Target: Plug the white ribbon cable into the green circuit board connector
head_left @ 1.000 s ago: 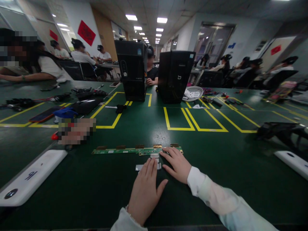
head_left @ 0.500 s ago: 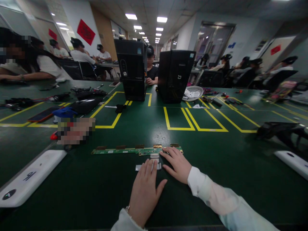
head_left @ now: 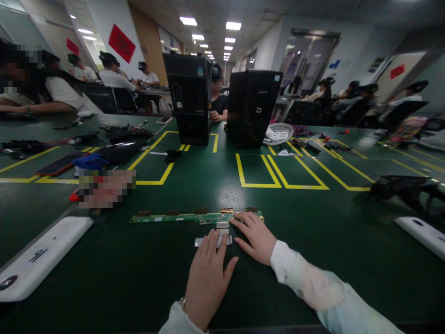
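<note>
A long, narrow green circuit board (head_left: 184, 218) lies flat on the table, with copper-coloured tabs along its far edge. A whitish flat ribbon cable (head_left: 199, 242) reaches the board's near side at a white connector (head_left: 223, 225). My left hand (head_left: 211, 273) rests palm down with fingers stretched over the cable, hiding part of it. My right hand (head_left: 255, 237) lies palm down, fingers extended, its fingertips touching the board near the right end. Neither hand is closed around anything.
Two black computer towers (head_left: 189, 99) (head_left: 255, 109) stand across the green table (head_left: 156, 278), with a person behind them. White casings (head_left: 48, 255) (head_left: 422, 234) lie at both sides. A white basket (head_left: 280, 133), cables and tools are farther back, among yellow tape outlines.
The view has shifted very slightly. Both hands keep practically the same place on the cable and the board.
</note>
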### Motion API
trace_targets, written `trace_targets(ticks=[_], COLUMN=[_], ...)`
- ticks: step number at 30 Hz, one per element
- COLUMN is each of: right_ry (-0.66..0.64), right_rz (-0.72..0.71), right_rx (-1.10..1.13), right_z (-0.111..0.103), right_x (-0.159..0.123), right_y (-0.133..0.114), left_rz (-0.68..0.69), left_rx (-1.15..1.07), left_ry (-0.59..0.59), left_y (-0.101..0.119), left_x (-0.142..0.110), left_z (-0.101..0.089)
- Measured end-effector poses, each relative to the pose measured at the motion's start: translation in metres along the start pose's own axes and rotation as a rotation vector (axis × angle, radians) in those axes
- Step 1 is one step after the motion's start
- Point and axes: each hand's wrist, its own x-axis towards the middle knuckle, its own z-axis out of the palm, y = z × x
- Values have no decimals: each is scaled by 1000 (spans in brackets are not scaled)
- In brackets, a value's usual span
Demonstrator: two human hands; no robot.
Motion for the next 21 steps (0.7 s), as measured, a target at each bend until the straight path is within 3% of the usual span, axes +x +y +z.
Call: trace_targets(ticks=[21], right_ry=[9], right_rz=[-8], right_rx=[2], right_z=[0], right_x=[0], right_y=[0], left_rz=[-7], left_rx=[29], left_ry=[-78], left_y=[5], left_x=[11], left_z=[-10])
